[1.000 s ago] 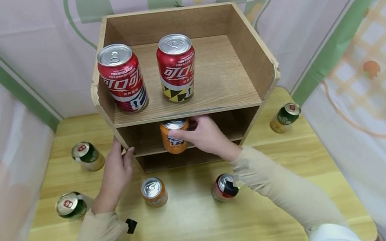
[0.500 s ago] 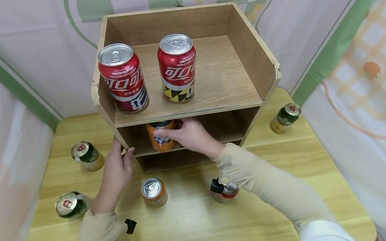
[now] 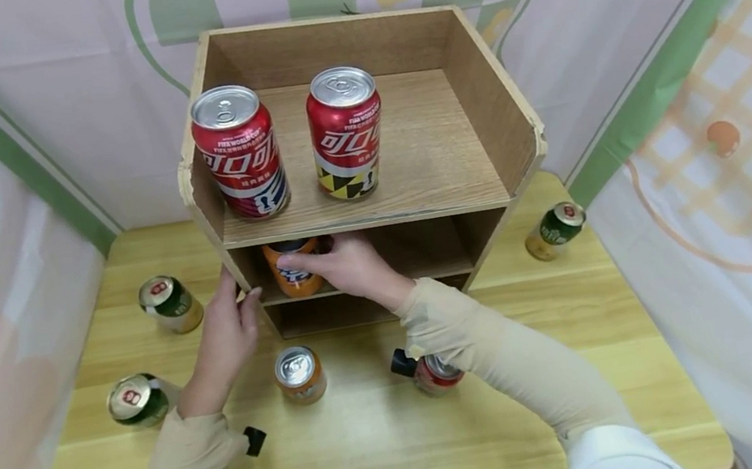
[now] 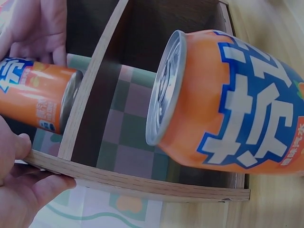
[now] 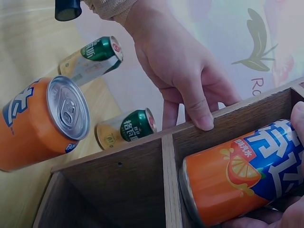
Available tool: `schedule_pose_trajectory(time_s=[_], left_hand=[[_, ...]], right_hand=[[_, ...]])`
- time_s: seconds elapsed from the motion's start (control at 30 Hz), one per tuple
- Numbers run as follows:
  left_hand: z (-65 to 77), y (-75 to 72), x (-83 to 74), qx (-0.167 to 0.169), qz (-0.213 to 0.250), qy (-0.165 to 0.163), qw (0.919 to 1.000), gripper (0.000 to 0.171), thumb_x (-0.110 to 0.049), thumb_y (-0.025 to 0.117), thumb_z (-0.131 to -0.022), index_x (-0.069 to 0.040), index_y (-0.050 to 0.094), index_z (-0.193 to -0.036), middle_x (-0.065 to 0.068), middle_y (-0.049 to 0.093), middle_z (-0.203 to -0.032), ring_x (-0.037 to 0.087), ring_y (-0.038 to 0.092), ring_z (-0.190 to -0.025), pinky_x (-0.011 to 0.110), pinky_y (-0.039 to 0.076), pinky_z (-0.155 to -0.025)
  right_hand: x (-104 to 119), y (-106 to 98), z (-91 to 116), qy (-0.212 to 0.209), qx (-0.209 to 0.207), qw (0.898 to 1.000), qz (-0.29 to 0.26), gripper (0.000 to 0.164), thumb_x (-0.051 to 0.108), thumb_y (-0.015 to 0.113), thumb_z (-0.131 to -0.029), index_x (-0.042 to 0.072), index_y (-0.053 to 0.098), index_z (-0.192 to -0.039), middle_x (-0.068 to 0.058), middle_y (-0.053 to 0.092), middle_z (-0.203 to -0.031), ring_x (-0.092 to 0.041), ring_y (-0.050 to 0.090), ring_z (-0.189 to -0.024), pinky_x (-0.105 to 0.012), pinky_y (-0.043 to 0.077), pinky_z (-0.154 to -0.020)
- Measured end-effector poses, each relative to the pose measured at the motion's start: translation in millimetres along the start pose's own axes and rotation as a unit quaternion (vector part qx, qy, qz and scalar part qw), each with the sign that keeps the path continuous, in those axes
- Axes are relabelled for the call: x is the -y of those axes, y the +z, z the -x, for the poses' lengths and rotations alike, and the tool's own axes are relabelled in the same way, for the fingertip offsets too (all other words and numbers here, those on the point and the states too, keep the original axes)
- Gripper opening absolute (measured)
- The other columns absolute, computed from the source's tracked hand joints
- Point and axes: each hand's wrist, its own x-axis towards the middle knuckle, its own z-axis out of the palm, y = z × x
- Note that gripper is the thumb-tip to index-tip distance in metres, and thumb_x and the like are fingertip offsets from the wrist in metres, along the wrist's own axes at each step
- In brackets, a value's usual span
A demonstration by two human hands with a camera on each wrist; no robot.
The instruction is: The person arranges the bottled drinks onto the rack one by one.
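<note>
In the head view my right hand (image 3: 355, 266) holds an orange soda can (image 3: 293, 272) upright in the middle compartment of a small wooden shelf (image 3: 428, 144), close to its left wall. The right wrist view shows this orange can (image 5: 237, 175) beside the wooden divider, fingers curled round it. My left hand (image 3: 226, 340) grips the front edge of the shelf's left side panel, thumb on one face and fingers on the other, as the right wrist view shows of that hand (image 5: 175, 66). Two red cola cans, one at left (image 3: 237, 158) and another (image 3: 347, 136), stand on the top board.
A second orange can (image 3: 301, 376) stands on the table before the shelf. Right of it, a red can (image 3: 436, 379) is partly covered by my right wrist. Green-and-gold cans stand at left, a farther one (image 3: 171, 304) and a nearer one (image 3: 139, 399); another green can (image 3: 556, 230) is at right.
My right hand has moved left with the orange can, from the middle of the compartment's front to near its left wall, and slightly inward. The left hand has stayed on the side panel.
</note>
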Motion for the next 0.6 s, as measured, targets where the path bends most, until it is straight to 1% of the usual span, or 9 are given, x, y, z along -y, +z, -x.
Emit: schedule_pose_trajectory(time_s=[0.1,0.27,0.37,0.47,0.6], left_hand=[[0.0,0.5,0.2,0.001,0.001,-0.001,1.0,0.042,0.005,0.053,-0.102,0.007,0.04,-0.142,0.036,0.058,-0.132,0.045,0.065,-0.106,0.054,0.059,-0.078],[-0.1,0.7,-0.2,0.005,0.003,-0.001,1.0,0.042,0.003,0.051,-0.103,0.006,0.039,-0.144,0.035,0.056,-0.134,0.047,0.062,-0.114,0.057,0.058,-0.083],[-0.3,0.6,-0.4,0.007,0.003,0.001,1.0,0.042,0.003,0.05,-0.104,0.006,0.039,-0.144,0.035,0.056,-0.134,0.047,0.062,-0.114,0.057,0.058,-0.082],[-0.3,0.3,-0.4,0.006,0.005,0.001,1.0,0.043,0.004,0.051,-0.103,0.007,0.039,-0.144,0.036,0.056,-0.135,0.049,0.059,-0.119,0.059,0.057,-0.088],[-0.2,0.0,0.6,0.006,0.005,-0.001,1.0,0.045,0.006,0.053,-0.102,0.007,0.038,-0.144,0.036,0.055,-0.135,0.05,0.056,-0.123,0.059,0.056,-0.093]], right_hand=[[0.3,1.9,-1.4,0.0,-0.001,1.0,-0.006,0.062,0.018,0.079,-0.091,0.009,0.05,-0.145,-0.003,0.059,-0.141,-0.012,0.052,-0.13,-0.025,0.045,-0.11],[1.0,3.2,-2.8,0.018,-0.007,1.0,-0.001,0.064,0.02,0.08,-0.091,0.01,0.049,-0.146,-0.002,0.058,-0.143,-0.012,0.051,-0.132,-0.025,0.043,-0.111],[1.5,3.8,-2.8,0.024,-0.01,1.0,-0.002,0.064,0.02,0.08,-0.091,0.01,0.049,-0.146,-0.002,0.058,-0.143,-0.012,0.051,-0.132,-0.025,0.043,-0.111],[1.7,5.4,-3.0,0.019,-0.006,1.0,-0.003,0.063,0.021,0.079,-0.092,0.01,0.049,-0.146,-0.003,0.058,-0.143,-0.012,0.051,-0.132,-0.025,0.044,-0.11],[0.6,7.3,-3.7,0.001,0.002,1.0,-0.001,0.061,0.019,0.078,-0.093,0.009,0.049,-0.146,-0.005,0.058,-0.143,-0.013,0.051,-0.132,-0.025,0.044,-0.11]])
